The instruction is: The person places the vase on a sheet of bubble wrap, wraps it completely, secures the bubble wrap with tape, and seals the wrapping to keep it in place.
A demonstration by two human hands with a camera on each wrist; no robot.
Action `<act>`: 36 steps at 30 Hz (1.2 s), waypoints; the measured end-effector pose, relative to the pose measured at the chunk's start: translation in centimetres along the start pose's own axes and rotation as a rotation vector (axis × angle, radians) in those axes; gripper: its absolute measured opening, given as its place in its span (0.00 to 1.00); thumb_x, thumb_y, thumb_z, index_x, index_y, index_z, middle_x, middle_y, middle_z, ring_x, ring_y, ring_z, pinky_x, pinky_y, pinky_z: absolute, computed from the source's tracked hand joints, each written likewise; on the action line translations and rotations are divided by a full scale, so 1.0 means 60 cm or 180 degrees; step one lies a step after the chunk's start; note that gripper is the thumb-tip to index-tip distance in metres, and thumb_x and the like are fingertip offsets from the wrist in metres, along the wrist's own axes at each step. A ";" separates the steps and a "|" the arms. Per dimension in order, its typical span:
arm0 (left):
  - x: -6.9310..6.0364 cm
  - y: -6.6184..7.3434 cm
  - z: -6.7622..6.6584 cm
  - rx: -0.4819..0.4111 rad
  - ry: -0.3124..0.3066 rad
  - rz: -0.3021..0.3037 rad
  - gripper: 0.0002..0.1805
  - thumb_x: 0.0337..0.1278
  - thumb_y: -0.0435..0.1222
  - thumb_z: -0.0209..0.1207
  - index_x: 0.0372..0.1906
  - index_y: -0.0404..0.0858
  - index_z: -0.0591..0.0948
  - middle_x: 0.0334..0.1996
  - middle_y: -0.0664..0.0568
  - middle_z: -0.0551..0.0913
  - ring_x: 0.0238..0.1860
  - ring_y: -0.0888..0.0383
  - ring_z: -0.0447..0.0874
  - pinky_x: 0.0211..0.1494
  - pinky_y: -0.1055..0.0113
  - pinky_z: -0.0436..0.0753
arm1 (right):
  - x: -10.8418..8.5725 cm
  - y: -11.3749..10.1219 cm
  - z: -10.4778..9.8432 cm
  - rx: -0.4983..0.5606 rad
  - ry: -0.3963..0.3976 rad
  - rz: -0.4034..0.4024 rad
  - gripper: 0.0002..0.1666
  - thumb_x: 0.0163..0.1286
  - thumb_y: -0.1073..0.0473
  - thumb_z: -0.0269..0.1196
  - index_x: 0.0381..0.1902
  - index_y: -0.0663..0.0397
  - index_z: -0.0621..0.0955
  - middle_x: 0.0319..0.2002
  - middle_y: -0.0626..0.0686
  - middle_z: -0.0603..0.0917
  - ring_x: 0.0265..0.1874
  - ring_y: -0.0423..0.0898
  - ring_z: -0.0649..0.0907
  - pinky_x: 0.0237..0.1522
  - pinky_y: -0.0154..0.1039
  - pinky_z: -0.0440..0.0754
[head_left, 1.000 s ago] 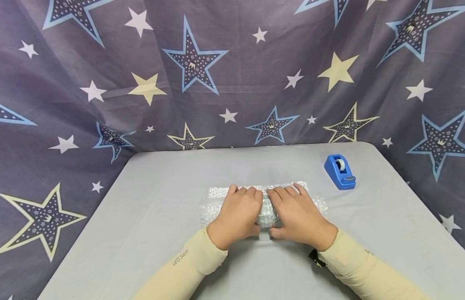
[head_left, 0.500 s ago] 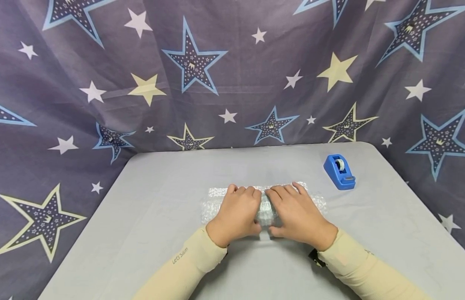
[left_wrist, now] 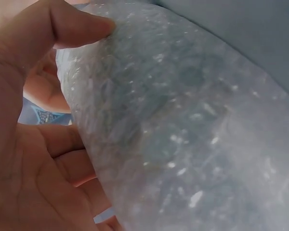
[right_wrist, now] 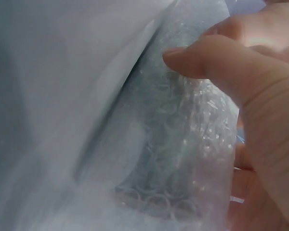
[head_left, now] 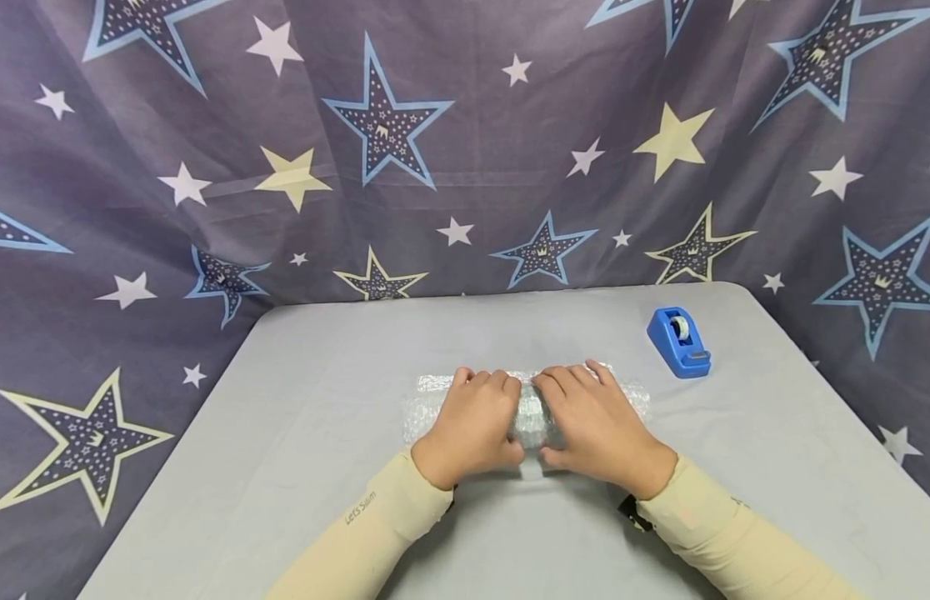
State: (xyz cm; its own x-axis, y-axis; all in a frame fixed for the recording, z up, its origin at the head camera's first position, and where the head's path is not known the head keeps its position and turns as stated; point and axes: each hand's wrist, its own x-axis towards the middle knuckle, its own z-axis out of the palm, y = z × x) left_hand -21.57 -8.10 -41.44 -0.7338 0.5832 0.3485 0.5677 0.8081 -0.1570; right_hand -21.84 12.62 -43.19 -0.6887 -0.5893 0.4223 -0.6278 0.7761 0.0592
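Over the last second I see scant shift: left hand (head_left: 472, 429) and right hand (head_left: 596, 429) still grip the bubble-wrap bundle (head_left: 531, 419) on the tabletop (head_left: 322, 417), tape dispenser (head_left: 669, 342) at its two o'clock, so I judge it held steady.

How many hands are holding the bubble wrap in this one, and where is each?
2. The left hand grips the bubble wrap left of its middle; the right hand grips it right of its middle. Some fingertips are hidden behind the wrap.
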 end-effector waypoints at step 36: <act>0.000 -0.002 0.014 -0.0070 -0.0222 -0.0067 0.44 0.38 0.52 0.68 0.64 0.31 0.77 0.52 0.48 0.84 0.51 0.49 0.84 0.64 0.41 0.73 | -0.001 0.009 0.017 -0.0060 0.0016 -0.0046 0.53 0.45 0.40 0.79 0.67 0.56 0.76 0.59 0.54 0.82 0.56 0.57 0.83 0.67 0.67 0.69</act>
State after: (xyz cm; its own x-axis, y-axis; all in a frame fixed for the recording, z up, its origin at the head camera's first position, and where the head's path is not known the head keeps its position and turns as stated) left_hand -21.97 -8.12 -42.19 -0.7695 0.5710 0.2861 0.5593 0.8188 -0.1297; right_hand -22.51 12.85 -44.12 -0.6777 -0.5995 0.4258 -0.6307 0.7716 0.0824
